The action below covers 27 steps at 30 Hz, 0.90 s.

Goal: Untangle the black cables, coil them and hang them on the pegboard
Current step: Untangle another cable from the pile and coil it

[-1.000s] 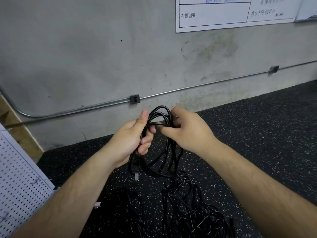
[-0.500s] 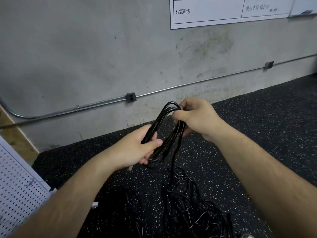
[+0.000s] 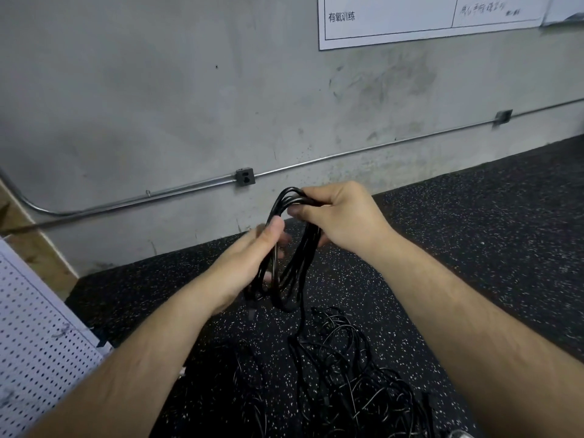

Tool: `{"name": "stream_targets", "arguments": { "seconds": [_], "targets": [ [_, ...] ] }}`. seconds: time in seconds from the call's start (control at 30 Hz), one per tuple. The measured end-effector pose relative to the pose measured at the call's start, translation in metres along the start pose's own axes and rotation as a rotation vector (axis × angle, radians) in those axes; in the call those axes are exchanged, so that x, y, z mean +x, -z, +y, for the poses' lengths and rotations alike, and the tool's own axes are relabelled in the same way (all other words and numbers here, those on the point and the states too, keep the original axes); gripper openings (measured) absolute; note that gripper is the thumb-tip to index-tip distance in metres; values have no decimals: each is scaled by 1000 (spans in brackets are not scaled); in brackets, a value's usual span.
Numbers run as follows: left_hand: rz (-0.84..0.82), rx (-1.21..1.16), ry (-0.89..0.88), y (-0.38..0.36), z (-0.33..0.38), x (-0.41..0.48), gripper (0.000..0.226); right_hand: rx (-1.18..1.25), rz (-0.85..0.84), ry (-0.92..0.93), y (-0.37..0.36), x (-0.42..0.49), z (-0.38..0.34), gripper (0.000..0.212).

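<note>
Nearest, at the bottom edge, a heap of tangled black cables [image 3: 347,374] lies on the speckled rubber floor [image 3: 474,232]; how many cables are in it cannot be counted. One strand rises from the heap to the single coil [image 3: 294,270] held above it. A white pegboard [image 3: 34,343] leans at the left, well apart from the coil.

Two bare hands hold the coil in the air. The left hand [image 3: 249,263], somewhat blurred, grips its left side with the thumb laid over the strands. The right hand [image 3: 341,216] pinches the top of the loops between thumb and curled fingers. One plug [image 3: 252,312] dangles below the left wrist.

Beyond, one metal conduit [image 3: 126,202] runs along the concrete wall [image 3: 158,90] with two boxes on it, one [image 3: 245,177] behind the coil and another [image 3: 502,116] far right. A white chart [image 3: 395,23] hangs above.
</note>
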<state>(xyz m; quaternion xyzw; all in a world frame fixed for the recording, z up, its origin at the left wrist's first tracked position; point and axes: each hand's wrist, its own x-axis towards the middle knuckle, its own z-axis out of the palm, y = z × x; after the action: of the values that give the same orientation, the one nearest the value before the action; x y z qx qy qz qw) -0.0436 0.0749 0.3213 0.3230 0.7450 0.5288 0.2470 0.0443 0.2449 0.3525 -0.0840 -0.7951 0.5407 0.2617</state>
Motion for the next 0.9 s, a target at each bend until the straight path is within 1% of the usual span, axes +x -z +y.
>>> {"name": "stream_targets", "arguments": {
  "seconds": [0.03,0.07,0.13,0.2,0.3,0.37,0.43,0.53,0.63,0.73,0.77,0.83,0.9],
  "targets": [
    [-5,11,-39,0,1,-1,71,-19,-29,13,-2,-1,-2,16],
    [-20,17,-71,0,2,-1,68,-31,-56,19,-5,-1,-5,18],
    [-77,-20,-96,-2,4,-2,68,-9,-95,-6,-8,-2,-9,22],
    [-172,-56,-87,-2,1,-1,68,46,-127,-53,-8,-1,-14,28],
    [-299,-48,-61,-2,0,-3,60,80,-150,-87,-6,2,-23,31],
    [-344,-26,-29,-5,-3,-2,60,100,-135,-101,-4,3,-26,30],
    [-353,-23,-17,-10,-7,-1,57,125,-114,-119,-1,4,-27,28],
    [-315,-36,-18,-16,-11,1,41,115,-84,-135,1,5,-23,25],
    [-271,-124,-3,-24,-12,0,23,97,-53,-145,0,7,-18,15],
    [-161,-136,-27,-29,-10,-1,3,144,-36,-125,0,9,-17,16],
    [-106,-153,-27,-29,-10,0,3,196,-39,-103,0,8,-15,19],
    [0,-196,-46,-24,-6,2,6,327,-64,-62,-4,5,-5,35],
    [102,-221,-104,-13,0,3,12,449,-105,-96,-11,0,13,52]
  ]
}}
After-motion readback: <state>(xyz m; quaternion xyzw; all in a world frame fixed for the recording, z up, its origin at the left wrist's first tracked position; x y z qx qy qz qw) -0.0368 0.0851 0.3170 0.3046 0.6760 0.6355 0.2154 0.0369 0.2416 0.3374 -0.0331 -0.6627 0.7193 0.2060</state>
